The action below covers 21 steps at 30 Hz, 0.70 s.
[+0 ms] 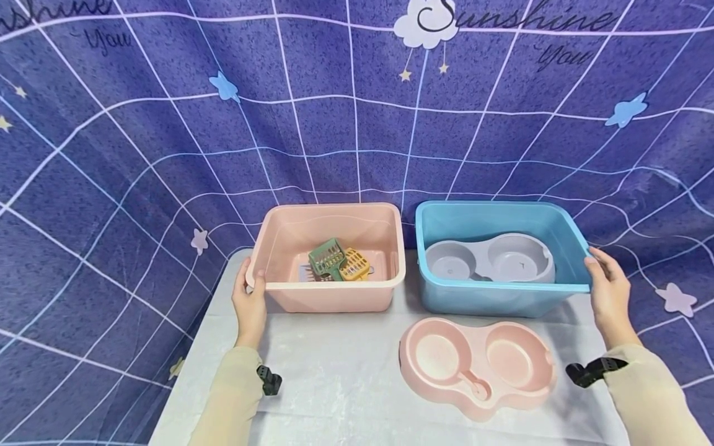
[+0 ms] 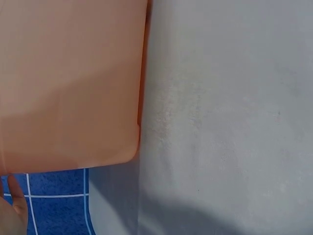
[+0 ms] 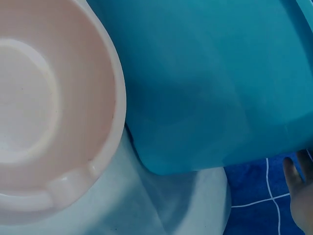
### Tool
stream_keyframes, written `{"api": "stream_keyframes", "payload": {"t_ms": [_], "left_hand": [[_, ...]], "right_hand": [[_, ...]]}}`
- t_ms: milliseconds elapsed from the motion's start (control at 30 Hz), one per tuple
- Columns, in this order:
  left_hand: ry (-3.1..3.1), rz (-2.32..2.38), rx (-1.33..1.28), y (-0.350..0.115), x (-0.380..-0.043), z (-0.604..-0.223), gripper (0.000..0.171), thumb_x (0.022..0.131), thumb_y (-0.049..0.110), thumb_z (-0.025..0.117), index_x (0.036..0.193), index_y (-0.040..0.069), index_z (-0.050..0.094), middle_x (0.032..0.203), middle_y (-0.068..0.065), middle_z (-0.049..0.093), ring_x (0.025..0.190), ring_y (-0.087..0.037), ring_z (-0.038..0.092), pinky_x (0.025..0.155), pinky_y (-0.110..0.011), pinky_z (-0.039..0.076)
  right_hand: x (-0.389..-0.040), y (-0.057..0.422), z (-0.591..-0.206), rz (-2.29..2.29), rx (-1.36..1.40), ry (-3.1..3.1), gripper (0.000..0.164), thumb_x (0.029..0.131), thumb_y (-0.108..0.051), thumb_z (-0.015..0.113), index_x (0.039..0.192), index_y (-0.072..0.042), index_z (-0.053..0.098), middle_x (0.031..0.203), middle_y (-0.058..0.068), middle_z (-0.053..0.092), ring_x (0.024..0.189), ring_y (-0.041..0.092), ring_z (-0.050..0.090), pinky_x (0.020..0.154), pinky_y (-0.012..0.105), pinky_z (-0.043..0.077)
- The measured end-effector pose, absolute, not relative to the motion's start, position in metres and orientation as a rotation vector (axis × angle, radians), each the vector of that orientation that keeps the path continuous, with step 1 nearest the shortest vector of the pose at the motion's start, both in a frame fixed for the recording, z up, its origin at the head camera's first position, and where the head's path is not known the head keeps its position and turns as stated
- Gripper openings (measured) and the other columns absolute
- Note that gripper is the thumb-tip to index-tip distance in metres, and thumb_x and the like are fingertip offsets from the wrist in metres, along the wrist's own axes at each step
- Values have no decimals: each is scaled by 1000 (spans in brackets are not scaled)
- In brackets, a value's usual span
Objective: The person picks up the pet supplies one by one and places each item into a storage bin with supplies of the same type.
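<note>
Pink plastic: smooth rectangular tub (image 1: 329,300), far left on table (image 1: 334,371), left hand (image 1: 249,308) gripping its left near corner. Blue tub (image 1: 502,301), far right; right hand (image 1: 612,298) grips its right near corner. Head view alone shows contents: green slotted scoop (image 1: 328,255), yellow slotted scoop (image 1: 357,265) in pink tub; grey double bowl (image 1: 481,255) in blue. Narrow gap between tubs. Pink double bowl (image 1: 478,360) just nearer than blue tub; tabletop stretches left of it to left edge.
</note>
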<state>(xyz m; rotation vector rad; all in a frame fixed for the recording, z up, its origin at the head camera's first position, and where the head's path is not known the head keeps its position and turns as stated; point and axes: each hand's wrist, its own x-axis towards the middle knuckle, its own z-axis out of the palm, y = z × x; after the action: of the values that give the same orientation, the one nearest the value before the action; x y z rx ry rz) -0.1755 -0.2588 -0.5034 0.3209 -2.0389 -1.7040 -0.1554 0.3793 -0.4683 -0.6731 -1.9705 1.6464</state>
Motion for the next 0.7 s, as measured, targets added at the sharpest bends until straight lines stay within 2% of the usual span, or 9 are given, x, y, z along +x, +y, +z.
{"api": "stream_keyframes", "payload": {"t_ms": [200, 333, 567, 700], "left_hand": [[-2080, -1701, 334, -258, -175, -499, 55, 104, 36, 49, 154, 18, 35, 156, -1, 35, 141, -18, 34, 114, -39, 33], [-2109, -1687, 322, -257, -172, -495, 54, 104, 34, 48, 155, 19, 34, 157, -2, 34, 142, -20, 31, 117, -40, 27], [-2177, -1657, 314, -260, -166, -487, 57, 103, 35, 49, 155, 17, 33, 157, -6, 32, 141, -26, 28, 117, -46, 21], [-2199, -1649, 373, -263, -162, -486, 59, 102, 39, 51, 155, 20, 35, 155, -3, 35, 135, -23, 31, 112, -46, 28]], "right_hand": [[-156, 378, -469, 1621, -691, -2007, 37, 102, -25, 54, 138, -26, 60, 120, -18, 59, 110, 4, 51, 96, 14, 34], [-157, 377, -472, 1620, -672, -1976, 36, 102, -24, 51, 137, -26, 61, 125, -17, 58, 115, 6, 49, 101, 17, 32], [-159, 379, -483, 1602, -578, -1924, 36, 104, -20, 45, 135, -20, 63, 126, -16, 58, 116, 8, 47, 99, 16, 31], [-157, 379, -486, 1578, -541, -1924, 35, 103, -18, 48, 134, -19, 64, 123, -17, 59, 112, 6, 49, 97, 15, 33]]}}
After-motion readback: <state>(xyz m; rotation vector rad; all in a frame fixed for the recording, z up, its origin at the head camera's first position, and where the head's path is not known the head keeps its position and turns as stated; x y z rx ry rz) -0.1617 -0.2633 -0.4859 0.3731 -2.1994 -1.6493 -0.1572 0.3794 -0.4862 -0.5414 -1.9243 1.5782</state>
